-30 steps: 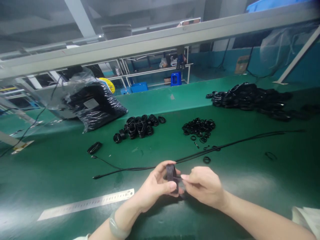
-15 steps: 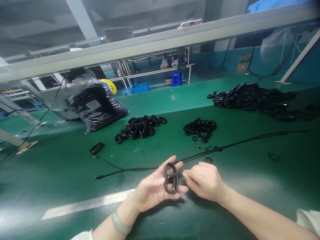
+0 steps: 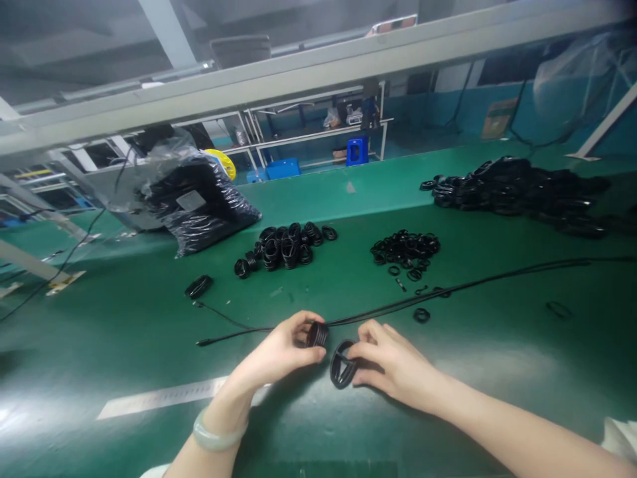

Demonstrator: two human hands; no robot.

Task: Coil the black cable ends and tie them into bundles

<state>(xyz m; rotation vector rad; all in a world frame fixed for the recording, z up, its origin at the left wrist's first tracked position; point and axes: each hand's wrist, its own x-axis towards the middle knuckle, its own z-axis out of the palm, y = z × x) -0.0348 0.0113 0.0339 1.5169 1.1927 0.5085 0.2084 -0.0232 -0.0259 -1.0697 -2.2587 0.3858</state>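
Note:
My left hand (image 3: 286,345) is closed around a small black cable coil (image 3: 317,334), seen nearly edge-on, its stacked turns showing between thumb and fingers. Just to the right, my right hand (image 3: 391,358) grips a second oval black cable coil (image 3: 340,372), with a strip crossing its opening. The two coils are close together but apart. Behind both hands, long straight black cables (image 3: 378,311) run across the green table, with connector ends at the left.
A group of wound coils (image 3: 286,245) sits beyond my hands, with a heap of small black rings (image 3: 407,248) to its right. A large dark pile (image 3: 517,192) lies back right. A filled plastic bag (image 3: 209,209) stands back left; a ruler strip (image 3: 159,397) lies in front.
The banded coil has passed from my open left palm to my right hand. My left hand has turned over and now grasps another coil. The view has shifted slightly.

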